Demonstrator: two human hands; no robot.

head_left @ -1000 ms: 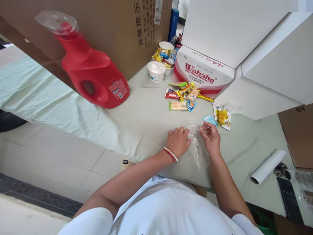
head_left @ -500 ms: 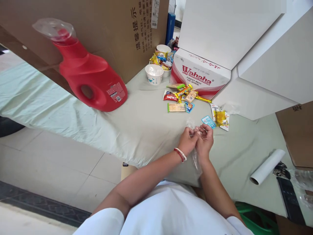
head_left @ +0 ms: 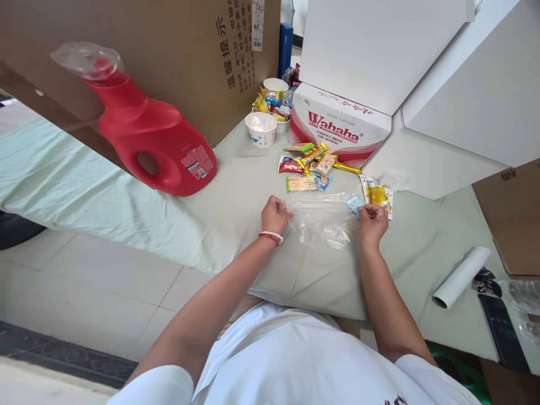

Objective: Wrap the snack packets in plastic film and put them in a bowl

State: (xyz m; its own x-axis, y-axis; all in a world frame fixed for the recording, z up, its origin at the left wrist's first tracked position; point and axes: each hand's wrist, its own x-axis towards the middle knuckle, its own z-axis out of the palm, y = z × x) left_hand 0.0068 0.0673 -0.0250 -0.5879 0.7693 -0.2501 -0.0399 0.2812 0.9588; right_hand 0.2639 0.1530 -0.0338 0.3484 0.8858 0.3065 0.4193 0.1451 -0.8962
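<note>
A clear plastic bag point(head_left: 321, 219) is stretched flat above the cloth between my two hands. My left hand point(head_left: 275, 216), with a red and white bracelet at its wrist, pinches the bag's left end. At the opposite end my right hand point(head_left: 373, 224) pinches the other edge. Behind the bag's right side lies a light blue packet point(head_left: 354, 203), close to my right fingertips. A yellow packet point(head_left: 378, 195) on a white one sits just beyond that hand. Past the bag's far edge are a green-ended biscuit pack point(head_left: 301, 184) and a pile of wrapped snacks point(head_left: 325, 163).
A white and red Wahaha carton point(head_left: 340, 126) stands behind the snacks. Left of it are paper bowls point(head_left: 260, 130), one filled with snacks. A large red jug point(head_left: 158, 140) leans at the left. A white roll point(head_left: 462, 278) and a black object point(head_left: 502, 332) lie at the right.
My hands have moved apart, left and right, from being close together. The bag, bunched between them before, is now spread out wide. The view has shifted slightly.
</note>
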